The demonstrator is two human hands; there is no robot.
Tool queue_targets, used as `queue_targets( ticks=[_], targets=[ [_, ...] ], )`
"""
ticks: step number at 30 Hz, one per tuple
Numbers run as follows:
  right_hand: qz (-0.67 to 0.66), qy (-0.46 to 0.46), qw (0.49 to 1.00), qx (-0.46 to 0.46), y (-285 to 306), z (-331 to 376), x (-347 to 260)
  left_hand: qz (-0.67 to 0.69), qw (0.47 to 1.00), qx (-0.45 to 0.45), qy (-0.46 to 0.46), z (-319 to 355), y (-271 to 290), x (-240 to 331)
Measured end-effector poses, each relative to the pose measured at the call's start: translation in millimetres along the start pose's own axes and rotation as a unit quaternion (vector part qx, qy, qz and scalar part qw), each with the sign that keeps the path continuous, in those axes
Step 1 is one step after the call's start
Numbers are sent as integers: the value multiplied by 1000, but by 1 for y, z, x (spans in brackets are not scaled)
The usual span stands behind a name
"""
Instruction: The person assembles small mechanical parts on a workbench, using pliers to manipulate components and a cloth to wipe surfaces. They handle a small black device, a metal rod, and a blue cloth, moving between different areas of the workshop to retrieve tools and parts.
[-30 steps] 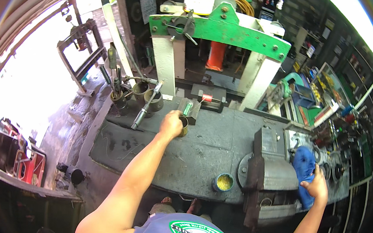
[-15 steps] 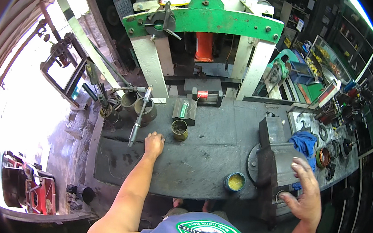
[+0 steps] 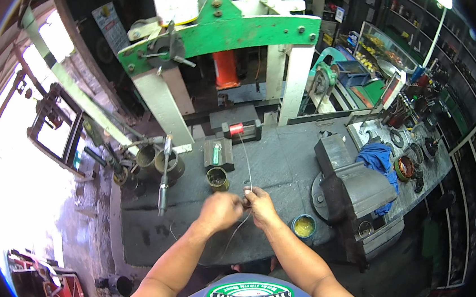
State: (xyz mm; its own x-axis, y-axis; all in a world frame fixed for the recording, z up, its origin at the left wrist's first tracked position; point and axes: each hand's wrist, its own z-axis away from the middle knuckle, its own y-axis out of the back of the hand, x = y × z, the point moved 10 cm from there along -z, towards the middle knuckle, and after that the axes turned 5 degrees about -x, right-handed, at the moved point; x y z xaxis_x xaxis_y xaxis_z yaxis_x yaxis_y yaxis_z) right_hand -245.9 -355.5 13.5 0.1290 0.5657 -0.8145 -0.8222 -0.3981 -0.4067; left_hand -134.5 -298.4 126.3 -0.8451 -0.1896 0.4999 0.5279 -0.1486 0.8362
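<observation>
A thin silvery wire (image 3: 248,161) runs from a small red spool (image 3: 235,129) in a dark holder down to my hands over the middle of the dark workbench (image 3: 298,171). My right hand (image 3: 260,206) pinches the wire between thumb and fingers. Close beside it, my left hand (image 3: 222,210) is closed at the same wire, its fingertips partly blurred. Below the hands a loose length of wire trails toward the bench's near edge. Just beyond the left hand stands an open tin can (image 3: 217,179), and behind it a dark block (image 3: 222,159) carries a small green item (image 3: 216,153).
At right a big bench vise (image 3: 353,187) stands beside a blue cloth (image 3: 377,160) and a small tub of yellowish paste (image 3: 303,226). Metal cups (image 3: 168,168) with a long-handled tool (image 3: 163,193) are at left. A green-and-white press frame (image 3: 225,34) rises behind the bench.
My right hand has come from beside the vise to the middle and now grips wire. The left hand has moved right to meet it. Wire now stretches from the spool; the view has shifted.
</observation>
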Motion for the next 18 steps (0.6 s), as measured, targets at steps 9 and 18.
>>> queue_targets(
  ticks=[9, 18],
  targets=[
    [98, -8, 995, 3, 29, 48, 44, -393, 917, 62, 19, -241, 17, -37],
    [378, 26, 922, -77, 42, 144, 97, -392, 919, -23, 37, -304, 38, -61]
  ],
)
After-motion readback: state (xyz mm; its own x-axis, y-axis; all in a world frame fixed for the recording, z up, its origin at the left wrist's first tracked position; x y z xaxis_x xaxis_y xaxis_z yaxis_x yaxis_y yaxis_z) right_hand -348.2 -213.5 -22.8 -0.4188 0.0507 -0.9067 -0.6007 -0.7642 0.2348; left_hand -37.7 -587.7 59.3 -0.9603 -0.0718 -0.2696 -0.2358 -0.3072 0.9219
